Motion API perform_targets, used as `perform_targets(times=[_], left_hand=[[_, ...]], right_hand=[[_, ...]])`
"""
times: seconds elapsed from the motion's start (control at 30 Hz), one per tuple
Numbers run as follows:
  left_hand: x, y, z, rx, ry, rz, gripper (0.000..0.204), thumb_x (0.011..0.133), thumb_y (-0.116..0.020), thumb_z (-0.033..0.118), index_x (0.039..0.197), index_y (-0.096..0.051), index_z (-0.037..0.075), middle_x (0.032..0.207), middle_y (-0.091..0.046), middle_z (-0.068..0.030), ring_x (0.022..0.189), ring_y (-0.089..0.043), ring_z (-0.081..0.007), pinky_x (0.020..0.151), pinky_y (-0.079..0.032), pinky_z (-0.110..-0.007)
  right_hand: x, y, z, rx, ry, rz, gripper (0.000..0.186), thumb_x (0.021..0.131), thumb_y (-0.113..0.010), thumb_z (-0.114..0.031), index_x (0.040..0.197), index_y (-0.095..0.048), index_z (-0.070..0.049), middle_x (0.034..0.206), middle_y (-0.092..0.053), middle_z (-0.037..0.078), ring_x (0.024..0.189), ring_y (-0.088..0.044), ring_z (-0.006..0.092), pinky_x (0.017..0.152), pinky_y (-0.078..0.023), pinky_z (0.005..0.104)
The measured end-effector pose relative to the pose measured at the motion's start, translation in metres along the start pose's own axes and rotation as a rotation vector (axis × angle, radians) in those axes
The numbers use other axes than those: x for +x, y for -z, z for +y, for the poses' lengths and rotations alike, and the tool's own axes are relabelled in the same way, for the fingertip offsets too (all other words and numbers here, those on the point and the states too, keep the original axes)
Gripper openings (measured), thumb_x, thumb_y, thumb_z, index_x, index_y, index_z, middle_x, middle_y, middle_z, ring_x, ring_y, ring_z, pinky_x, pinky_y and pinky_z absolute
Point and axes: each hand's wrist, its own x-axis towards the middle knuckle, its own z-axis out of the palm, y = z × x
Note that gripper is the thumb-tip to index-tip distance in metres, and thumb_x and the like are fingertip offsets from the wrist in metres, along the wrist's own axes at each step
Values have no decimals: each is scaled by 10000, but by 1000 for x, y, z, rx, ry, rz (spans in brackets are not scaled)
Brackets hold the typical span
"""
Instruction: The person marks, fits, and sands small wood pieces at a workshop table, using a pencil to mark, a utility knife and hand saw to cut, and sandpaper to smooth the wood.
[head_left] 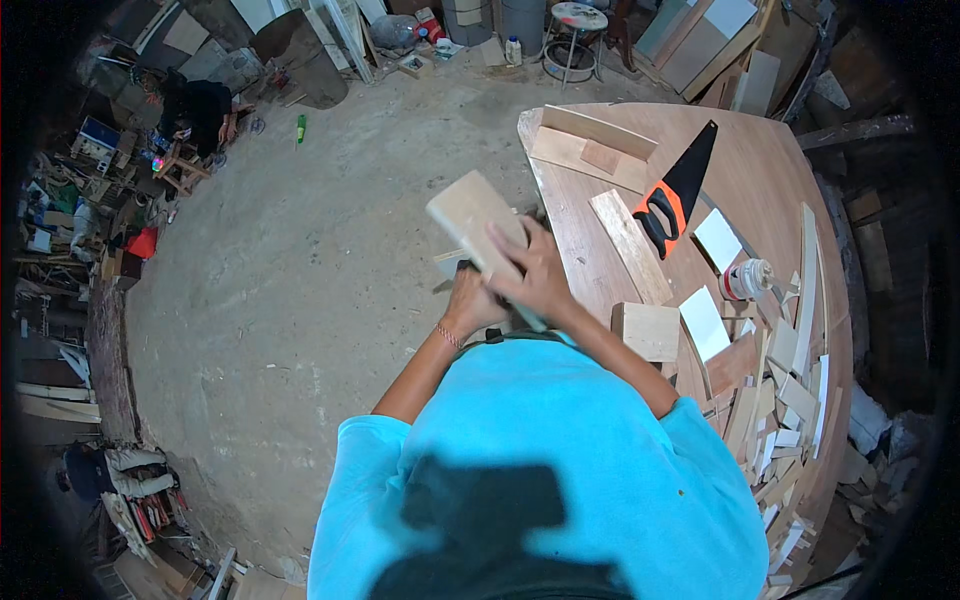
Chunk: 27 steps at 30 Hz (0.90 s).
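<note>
My right hand [535,265] grips a pale, rectangular wooden board [462,210], tilted in front of my body and slightly blurred. My left hand [470,305] is just below it at the left, closed round a dark object that I cannot make out, mostly hidden by the board and my right hand. Another pale piece [445,262] shows under the board near my left hand. Close by on the right, a wooden block [645,332] lies on the table's near edge.
A wooden table [760,160] carries an angled plywood piece [560,150], a handsaw [686,180], a strip [630,245], white panels [705,325], a tub [740,280] and several offcuts [800,400]. A stool [576,20] stands behind. Two people [195,110] [130,470] are at the left.
</note>
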Motion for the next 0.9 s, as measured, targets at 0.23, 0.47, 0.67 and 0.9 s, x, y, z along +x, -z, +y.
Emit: perform_targets(times=[0.23,0.47,0.67,0.9], left_hand=[[1,8,11,-81,-227,308,313,485,-631,104,760,-528,-6,726,-527,-148,737,-501,-331,647,-389,-437],[2,-4,-5,-222,-164,311,231,585,-561,34,808,-553,-25,748,-572,-185,667,-559,-345,610,-452,-367],[8,5,17,-459,-168,441,162,610,-588,54,743,-552,-30,624,-559,-123,569,-551,-216,537,-429,-322],[4,10,16,-416,2,208,170,622,-572,29,767,-528,-48,663,-530,-42,610,-466,-74,519,-390,-258]], right_hand=[[33,-5,33,188,-211,74,615,636,-646,-355,1212,-489,-205,1163,-390,305,1071,-403,407,917,-323,429],[14,-5,13,6,34,41,603,660,-636,-355,1217,-483,-184,1191,-391,276,1065,-409,393,916,-321,417],[36,-1,35,113,-130,187,616,646,-633,-373,1222,-475,-218,1148,-401,308,1026,-414,420,900,-335,431],[32,3,25,92,-51,112,629,659,-631,-339,1239,-459,-170,1181,-391,285,1099,-386,398,942,-300,424]])
